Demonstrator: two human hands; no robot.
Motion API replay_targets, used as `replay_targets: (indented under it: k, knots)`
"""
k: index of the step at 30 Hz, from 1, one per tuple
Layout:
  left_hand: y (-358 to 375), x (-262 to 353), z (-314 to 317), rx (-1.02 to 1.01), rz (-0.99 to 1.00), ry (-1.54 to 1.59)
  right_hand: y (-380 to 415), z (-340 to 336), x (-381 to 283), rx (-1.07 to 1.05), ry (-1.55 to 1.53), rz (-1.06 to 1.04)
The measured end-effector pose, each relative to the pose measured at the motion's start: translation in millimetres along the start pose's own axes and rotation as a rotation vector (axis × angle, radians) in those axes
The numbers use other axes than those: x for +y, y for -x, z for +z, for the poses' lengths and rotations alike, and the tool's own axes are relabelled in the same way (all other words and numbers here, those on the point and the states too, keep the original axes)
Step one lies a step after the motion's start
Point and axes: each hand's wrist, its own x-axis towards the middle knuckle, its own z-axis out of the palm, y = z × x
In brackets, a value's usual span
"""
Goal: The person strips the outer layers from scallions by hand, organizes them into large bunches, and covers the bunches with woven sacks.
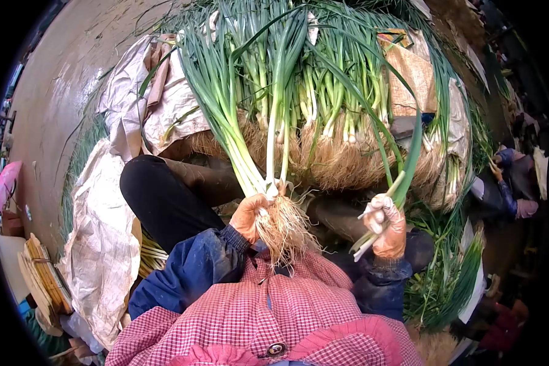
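Note:
Gloved in a thin, dirty covering, my left hand [250,218] is closed round the root end of a bunch of green onions [238,152], whose white stems and long leaves point away and whose brown roots [285,226] hang beside the fingers. To the right, my right hand [384,226], also gloved, grips a single green onion stalk [409,174]; its leaves rise up and bend over, and pale peeled strips stick out below the fingers. Beyond both hands lies a wide row of green onions [341,91] with roots facing me.
Pale sacking [100,238] lies at the left and under the row. Loose green leaves [439,268] are heaped at the right. My bent knee [165,195] is at the left. Other people [512,183] sit at the far right. Wooden boards [43,274] stand at the lower left.

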Motion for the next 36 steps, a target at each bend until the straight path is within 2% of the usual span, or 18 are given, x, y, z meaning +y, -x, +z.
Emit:
replay_targets:
  k: [2, 4, 5, 8, 9, 10, 13, 15, 16, 17, 19, 21, 24, 25, 28, 30, 34, 36]
  knots:
    - [1, -2, 15, 0.188, 0.117, -0.054, 31, -61, -51, 0.112, 0.102, -0.130]
    - [0, -2, 18, 0.163, 0.117, -0.007, 72, -129, -108, 0.295, 0.229, -0.230]
    - [-1, -1, 20, 0.174, 0.113, -0.055, 93, -161, -135, 0.679, 0.480, -0.284]
    - [-5, -6, 15, 0.114, 0.106, -0.056, 109, -94, -149, 1.553, 1.970, 0.303]
    - [-6, -7, 11, 0.123, 0.126, -0.093, 107, -117, -139, 1.113, 1.406, -0.407]
    - [-4, -8, 7, 0.143, 0.140, -0.138, 92, -95, -122, 0.868, 1.225, -0.542]
    - [0, -10, 0, 0.147, 0.087, -0.225, 6, 32, -22, -0.030, 0.879, -0.164]
    - [5, -17, 4, 0.232, 0.123, -0.316, -36, 63, 40, -0.390, 0.754, 0.092]
    - [10, -19, 13, 0.347, 0.181, -0.407, -50, 86, 67, -0.540, 0.887, -0.006]
    - [13, -16, 14, 0.338, 0.211, -0.437, -48, 94, 71, -0.413, 0.997, -0.149]
    - [15, -9, 8, 0.292, 0.227, -0.470, -27, 93, 46, -0.428, 0.792, -0.008]
    - [13, -12, 4, 0.417, 0.241, -0.430, -9, 86, 23, -0.383, 0.695, 0.040]
    - [4, -18, 3, 0.447, 0.182, -0.435, -28, 81, 41, -0.258, 1.211, -0.318]
    - [2, -21, 4, 0.471, 0.172, -0.485, -43, 86, 54, -0.127, 1.217, -0.050]
    - [0, -29, 9, 0.532, 0.248, -0.586, -71, 98, 86, -0.135, 1.798, -0.251]
    - [-1, -31, 11, 0.596, 0.268, -0.644, -78, 94, 95, -0.247, 1.965, -0.345]
    - [-1, -34, 7, 0.591, 0.215, -0.587, -53, 102, 79, -0.324, 2.143, -0.291]
    - [-4, -33, 11, 0.578, 0.201, -0.532, -40, 73, 87, -0.373, 1.966, -0.461]
